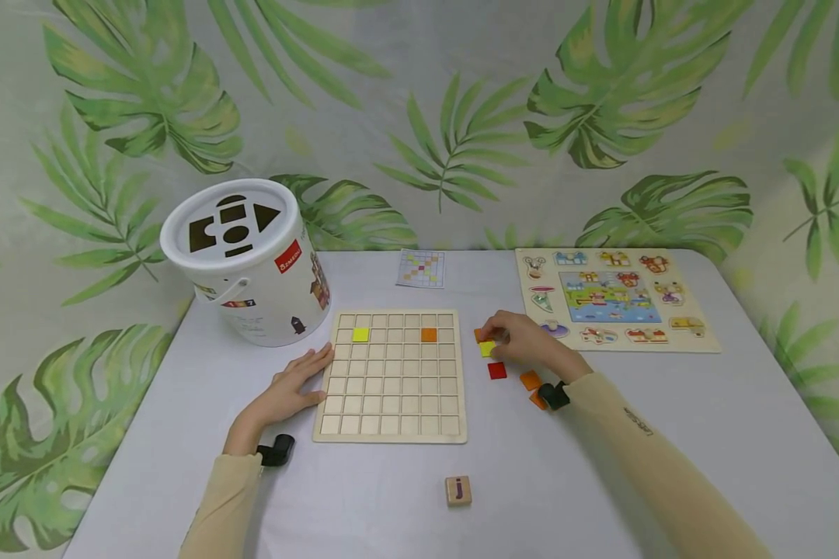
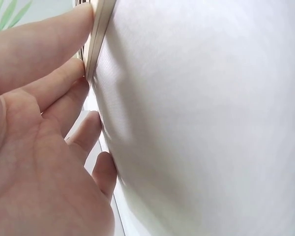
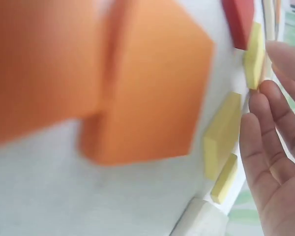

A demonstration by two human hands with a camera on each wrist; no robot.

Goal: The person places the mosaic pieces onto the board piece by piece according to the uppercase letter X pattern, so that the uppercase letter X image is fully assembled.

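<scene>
A wooden grid board (image 1: 391, 388) lies in the middle of the table, with one yellow tile (image 1: 360, 335) and one orange tile (image 1: 429, 335) in its second row. My left hand (image 1: 295, 384) lies flat on the table, its straight fingers (image 2: 49, 44) pressed against the board's left edge (image 2: 99, 34). My right hand (image 1: 513, 339) hovers over the loose tiles right of the board: a yellow one (image 1: 487, 348), a red one (image 1: 497, 370) and orange ones (image 1: 530, 380). In the right wrist view its fingertips (image 3: 265, 98) touch the yellow tiles (image 3: 221, 132); a big orange tile (image 3: 147, 88) is close to the lens.
A white bucket (image 1: 241, 256) with a shape-sorter lid stands at the back left. A small pattern card (image 1: 421, 269) lies behind the board. An animal peg puzzle (image 1: 611, 296) is at the back right. A wooden letter cube (image 1: 458, 491) sits near the front edge.
</scene>
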